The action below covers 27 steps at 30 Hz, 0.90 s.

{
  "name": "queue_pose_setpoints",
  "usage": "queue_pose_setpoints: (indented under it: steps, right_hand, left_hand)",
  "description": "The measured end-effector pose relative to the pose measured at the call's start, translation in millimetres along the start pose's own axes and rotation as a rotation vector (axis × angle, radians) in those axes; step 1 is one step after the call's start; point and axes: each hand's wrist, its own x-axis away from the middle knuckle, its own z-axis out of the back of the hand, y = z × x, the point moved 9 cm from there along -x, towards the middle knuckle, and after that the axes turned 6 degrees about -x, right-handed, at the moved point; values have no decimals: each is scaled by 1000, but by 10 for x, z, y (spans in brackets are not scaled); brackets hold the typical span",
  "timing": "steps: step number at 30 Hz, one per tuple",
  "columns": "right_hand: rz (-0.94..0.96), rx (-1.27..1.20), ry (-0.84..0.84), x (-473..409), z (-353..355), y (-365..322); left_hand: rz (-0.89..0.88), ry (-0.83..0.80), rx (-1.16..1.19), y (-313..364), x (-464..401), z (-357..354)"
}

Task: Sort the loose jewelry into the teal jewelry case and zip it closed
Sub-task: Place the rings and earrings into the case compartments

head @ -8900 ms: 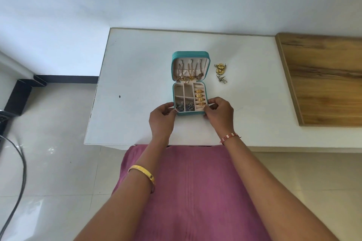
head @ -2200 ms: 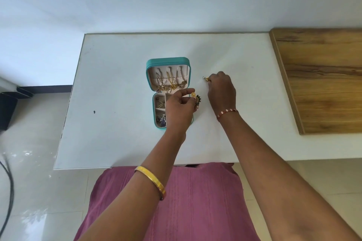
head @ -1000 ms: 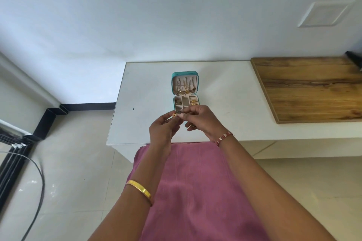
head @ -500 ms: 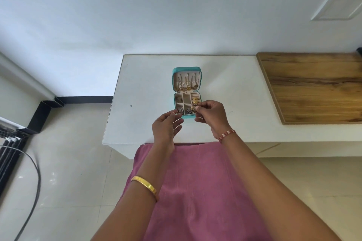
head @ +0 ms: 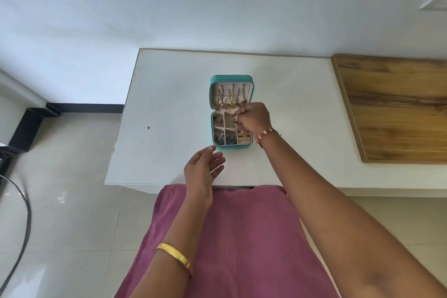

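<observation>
Two hands are in view. The teal jewelry case (head: 231, 113) lies open on the white table (head: 169, 104), lid hinged away from the person, long axis running away from them. The right hand (head: 254, 117) is the nearer one: it hovers over the tray's far right compartments, fingertips (head: 238, 113) pinching a small earring (head: 234, 118) directly above the dividers, so the drop appears to be straight down. The left hand (head: 202, 168) hangs just short of the case's near left corner, fingers relaxed, loosely spread, holding nothing.
</observation>
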Motion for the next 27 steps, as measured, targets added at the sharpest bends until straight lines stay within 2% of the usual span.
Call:
queue_pose_setpoints:
  steps: [8,14,19,24,27]
  right_hand:
    - [-32,69,-39,-69,-104,8]
    - [-9,17,-35,-69,-12,-3]
    - [23,-97,36,54,135,23]
    - [82,-102,112,187,270,143]
    - [142,-25,225,270,402,225]
  left_hand:
    - [59,20,4,-197,-117,129]
    - [51,5,-6,-199,-114,125]
    - [32,7,-17,-178,-114,125]
    - [26,19,-19,-167,-125,124]
    - [1,32,-36,-113,-136,124]
